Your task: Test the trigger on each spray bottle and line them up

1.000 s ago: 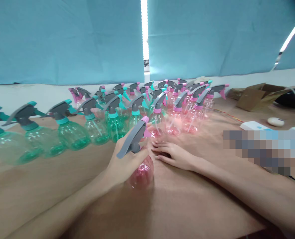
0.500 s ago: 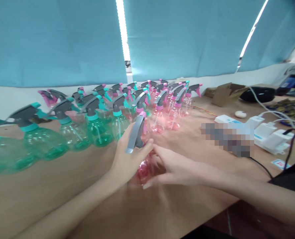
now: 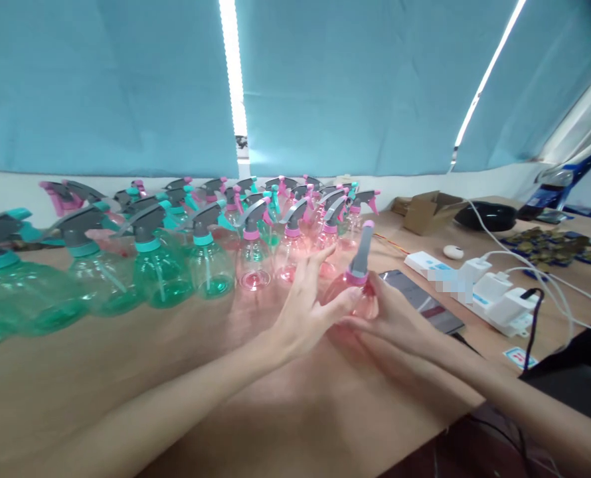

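Note:
A pink spray bottle [image 3: 359, 277] with a grey trigger head and pink collar stands upright at the right end of the front row. My right hand [image 3: 392, 315] curls around its right side, fingers partly hidden behind the body. On its left, my left hand [image 3: 308, 302] has its fingers stretched out and apart, with the thumb reaching across the front of the bottle. Just left of that hand is another clear pink spray bottle [image 3: 253, 262]. Green spray bottles [image 3: 162, 272] with turquoise collars continue the row leftward.
Several more spray bottles fill the back rows. At right lie a dark phone [image 3: 422, 302], a white power strip [image 3: 425, 263] with chargers and cables, and a white mouse-like object [image 3: 453, 252]. A cardboard box [image 3: 432, 211] and a black case [image 3: 485, 218] stand behind.
The pink bottle has moved right and away from me, toward the phone. My left hand's fingers have loosened from around it and straightened. The view has shifted slightly.

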Demonstrator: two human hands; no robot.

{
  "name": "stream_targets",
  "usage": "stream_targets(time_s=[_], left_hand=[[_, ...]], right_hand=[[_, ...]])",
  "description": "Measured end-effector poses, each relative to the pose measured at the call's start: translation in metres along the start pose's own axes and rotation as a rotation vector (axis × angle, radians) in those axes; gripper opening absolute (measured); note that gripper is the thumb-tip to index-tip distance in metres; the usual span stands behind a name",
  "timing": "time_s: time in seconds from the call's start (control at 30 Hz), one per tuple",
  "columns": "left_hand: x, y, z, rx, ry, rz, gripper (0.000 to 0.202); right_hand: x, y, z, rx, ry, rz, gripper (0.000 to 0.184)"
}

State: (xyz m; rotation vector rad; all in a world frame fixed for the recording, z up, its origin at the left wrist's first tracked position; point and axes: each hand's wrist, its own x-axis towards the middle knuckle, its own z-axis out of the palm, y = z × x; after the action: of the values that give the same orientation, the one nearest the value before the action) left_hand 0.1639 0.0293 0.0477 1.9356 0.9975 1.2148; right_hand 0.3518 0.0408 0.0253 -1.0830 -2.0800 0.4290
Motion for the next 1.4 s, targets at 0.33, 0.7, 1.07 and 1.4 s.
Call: stream_targets(time_s=[0.33, 0.7, 1.07, 1.4], left_hand=[[0.014, -0.051, -0.022, 0.049, 0.203, -0.306, 0.04], [0.024, -0.058, -0.036, 0.17, 0.047, -0.536, 0.089], [0.037, -0.071, -0.023, 0.026, 0.03, -0.623, 0.103], [0.051, -0.084, -0.012, -0.06, 0.043, -0.66, 0.099]], right_hand=[[0.081, 0.099, -0.051, -0.144, 0.198, 0.304, 0.057], [0.091, 0.137, -0.02, -0.273, 0.133, 0.273, 0.073], [0.09, 0.137, -0.024, -0.272, 0.095, 0.271, 0.076], [0.089, 0.144, -0.034, -0.228, 0.064, 0.285, 0.055]])
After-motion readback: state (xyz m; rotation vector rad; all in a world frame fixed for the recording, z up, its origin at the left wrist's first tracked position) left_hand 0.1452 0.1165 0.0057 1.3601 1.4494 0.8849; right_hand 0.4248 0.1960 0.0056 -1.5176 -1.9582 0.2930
